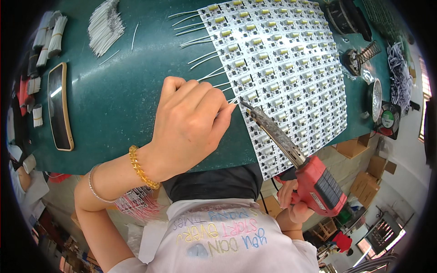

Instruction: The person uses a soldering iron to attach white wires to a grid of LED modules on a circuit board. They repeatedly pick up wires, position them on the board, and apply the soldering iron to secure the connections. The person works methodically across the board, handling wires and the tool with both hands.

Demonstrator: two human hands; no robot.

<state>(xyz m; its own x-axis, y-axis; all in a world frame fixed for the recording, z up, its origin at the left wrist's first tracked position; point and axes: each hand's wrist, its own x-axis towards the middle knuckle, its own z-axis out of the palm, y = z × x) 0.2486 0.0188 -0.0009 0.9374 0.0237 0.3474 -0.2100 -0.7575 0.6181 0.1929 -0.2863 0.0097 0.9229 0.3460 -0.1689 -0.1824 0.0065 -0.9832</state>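
Note:
A large white panel of circuit boards (276, 63) lies on the green bench, each board bearing a yellowish cylindrical part and small black chips. Short white wires (202, 59) stick out from its left edge, row after row. My left hand (191, 120) is closed in a pinch at that edge, thumb and forefinger on a thin white wire (233, 100). In my right hand (289, 195) is the handle of a red soldering gun (321, 186). The tip of its dark metal barrel meets the panel edge just beside my left fingertips.
Loose white wires (105, 28) lie heaped at the far left, near tied wire bundles (57, 36) and a phone (60, 107). On the right stand a coiled iron holder (364, 53), a round metal dish (375, 100) and a small black fan (388, 119). Cardboard boxes (366, 189) sit below the bench.

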